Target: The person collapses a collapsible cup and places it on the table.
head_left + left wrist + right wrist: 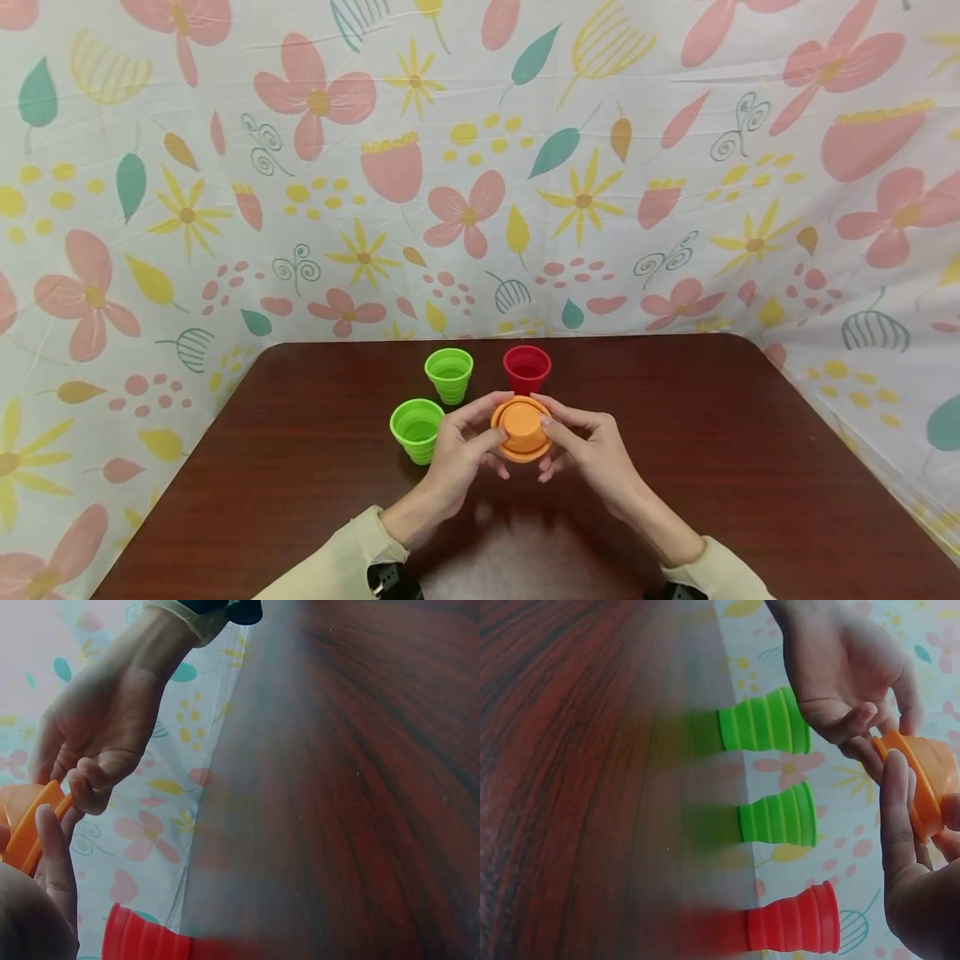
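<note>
An orange collapsible cup (pixel 522 429), partly folded down, is held up above the table with its base turned toward the head camera. My left hand (pixel 459 458) pinches its rim from the left, thumb on the near face. From the right, my right hand (pixel 600 458) pinches the same cup with thumb and fingers. The right wrist view shows the orange cup (pixel 924 776) side-on, its folded rings stacked against the wide rim. Just behind the hands stands a red collapsible cup (pixel 527 368), its lower part hidden in the head view.
Two green collapsible cups stand upright and expanded left of the red one: a rear one (pixel 449 375) and a nearer one (pixel 417 429) beside my left hand. All are on a dark brown wooden table (pixel 315 500). A flower-patterned cloth (pixel 465 275) hangs behind it.
</note>
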A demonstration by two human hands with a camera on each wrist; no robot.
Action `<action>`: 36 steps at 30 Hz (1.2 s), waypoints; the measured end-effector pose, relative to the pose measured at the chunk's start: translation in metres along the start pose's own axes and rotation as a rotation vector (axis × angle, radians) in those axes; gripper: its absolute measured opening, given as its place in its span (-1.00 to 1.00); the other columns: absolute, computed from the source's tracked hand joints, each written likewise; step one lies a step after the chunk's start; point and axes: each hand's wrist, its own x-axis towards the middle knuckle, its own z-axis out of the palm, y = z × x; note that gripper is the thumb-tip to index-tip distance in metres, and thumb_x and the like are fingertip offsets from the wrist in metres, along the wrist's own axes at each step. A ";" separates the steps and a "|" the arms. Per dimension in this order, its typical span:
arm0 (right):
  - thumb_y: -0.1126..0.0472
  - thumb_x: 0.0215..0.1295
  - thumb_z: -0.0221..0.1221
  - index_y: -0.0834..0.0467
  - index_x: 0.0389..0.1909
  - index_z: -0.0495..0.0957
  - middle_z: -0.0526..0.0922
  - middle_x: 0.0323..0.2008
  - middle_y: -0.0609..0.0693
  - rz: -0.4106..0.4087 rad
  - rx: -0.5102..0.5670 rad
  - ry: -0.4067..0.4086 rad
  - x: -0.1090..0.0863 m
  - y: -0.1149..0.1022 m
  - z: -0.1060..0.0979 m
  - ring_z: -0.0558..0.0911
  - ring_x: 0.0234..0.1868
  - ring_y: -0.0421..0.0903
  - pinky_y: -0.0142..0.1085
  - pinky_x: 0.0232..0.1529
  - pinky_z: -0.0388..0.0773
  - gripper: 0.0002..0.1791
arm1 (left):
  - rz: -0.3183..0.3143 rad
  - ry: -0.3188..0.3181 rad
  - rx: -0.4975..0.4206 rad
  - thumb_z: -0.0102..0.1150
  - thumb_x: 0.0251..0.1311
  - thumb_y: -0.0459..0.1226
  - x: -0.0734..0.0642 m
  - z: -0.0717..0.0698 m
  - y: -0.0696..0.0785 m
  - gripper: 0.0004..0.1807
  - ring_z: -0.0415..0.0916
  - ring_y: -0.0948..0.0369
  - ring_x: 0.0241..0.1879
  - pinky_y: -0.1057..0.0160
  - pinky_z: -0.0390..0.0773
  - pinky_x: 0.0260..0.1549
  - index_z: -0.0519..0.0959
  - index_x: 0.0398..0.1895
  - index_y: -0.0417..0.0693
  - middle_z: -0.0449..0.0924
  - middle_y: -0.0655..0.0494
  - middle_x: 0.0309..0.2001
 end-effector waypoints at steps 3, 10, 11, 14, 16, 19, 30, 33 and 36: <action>0.24 0.56 0.22 0.30 0.47 0.44 0.69 -0.21 0.23 0.022 0.044 -0.004 0.000 -0.001 0.002 0.70 -0.50 -0.01 0.04 -0.33 0.79 -0.45 | 0.029 0.012 0.013 0.14 0.29 -0.54 0.000 0.000 0.000 -0.47 0.67 0.17 -0.44 0.26 0.70 -0.60 0.54 0.36 -0.33 0.66 -0.14 0.12; 0.32 0.47 0.25 0.29 0.54 0.35 0.60 -0.19 0.16 0.051 0.149 -0.058 -0.001 -0.004 0.004 0.71 -0.42 -0.05 0.04 -0.22 0.79 -0.35 | 0.070 0.022 0.051 0.11 0.30 -0.54 0.002 0.000 0.001 -0.48 0.65 0.16 -0.47 0.26 0.70 -0.61 0.58 0.34 -0.22 0.63 -0.17 0.14; 0.32 0.46 0.27 0.27 0.53 0.37 0.61 -0.20 0.16 0.052 0.148 -0.056 -0.001 -0.004 0.004 0.70 -0.42 -0.05 0.04 -0.22 0.79 -0.35 | 0.074 0.021 0.053 0.11 0.31 -0.55 0.002 0.000 0.001 -0.48 0.65 0.16 -0.47 0.25 0.70 -0.61 0.58 0.34 -0.20 0.63 -0.17 0.14; 0.34 0.44 0.28 0.25 0.52 0.39 0.63 -0.22 0.14 0.046 0.141 -0.045 0.000 -0.003 0.004 0.70 -0.44 -0.06 0.03 -0.24 0.79 -0.35 | 0.078 0.022 0.063 0.10 0.32 -0.56 0.003 0.001 0.001 -0.48 0.65 0.15 -0.46 0.25 0.71 -0.60 0.59 0.34 -0.18 0.62 -0.16 0.14; 0.36 0.43 0.29 0.25 0.52 0.39 0.64 -0.25 0.13 0.039 0.135 -0.042 0.001 -0.002 0.004 0.69 -0.45 -0.06 0.02 -0.26 0.80 -0.34 | 0.082 0.024 0.076 0.10 0.32 -0.56 0.003 0.002 0.001 -0.48 0.64 0.15 -0.44 0.25 0.70 -0.60 0.59 0.33 -0.17 0.62 -0.15 0.15; 0.39 0.41 0.29 0.25 0.53 0.38 0.66 -0.27 0.12 0.021 0.126 -0.045 0.002 0.002 0.004 0.69 -0.46 -0.06 0.02 -0.28 0.80 -0.32 | 0.087 0.026 0.090 0.11 0.33 -0.57 0.002 0.004 0.001 -0.49 0.62 0.14 -0.42 0.24 0.70 -0.61 0.60 0.33 -0.17 0.63 -0.14 0.15; 0.43 0.41 0.28 0.30 0.55 0.32 0.70 -0.21 0.14 0.002 0.151 -0.070 0.000 0.001 0.002 0.71 -0.43 -0.07 -0.01 -0.25 0.80 -0.29 | 0.102 -0.089 0.064 0.18 0.35 -0.47 0.000 -0.002 -0.001 -0.39 0.71 0.13 -0.25 0.12 0.79 -0.42 0.46 0.49 -0.18 0.57 -0.24 0.26; 0.44 0.39 0.29 0.29 0.56 0.31 0.72 -0.17 0.13 0.003 0.151 -0.085 0.000 0.001 0.001 0.70 -0.41 -0.08 0.00 -0.24 0.80 -0.27 | 0.106 -0.117 0.051 0.19 0.35 -0.48 0.000 -0.004 -0.003 -0.37 0.71 0.11 -0.17 0.06 0.80 -0.38 0.44 0.51 -0.17 0.56 -0.27 0.27; 0.44 0.37 0.31 0.26 0.56 0.32 0.73 -0.15 0.13 0.007 0.139 -0.086 0.000 0.002 0.000 0.70 -0.40 -0.08 0.02 -0.24 0.79 -0.25 | 0.109 -0.134 0.029 0.19 0.35 -0.52 0.000 -0.005 -0.004 -0.35 0.71 0.09 -0.13 0.03 0.80 -0.37 0.42 0.52 -0.17 0.54 -0.28 0.30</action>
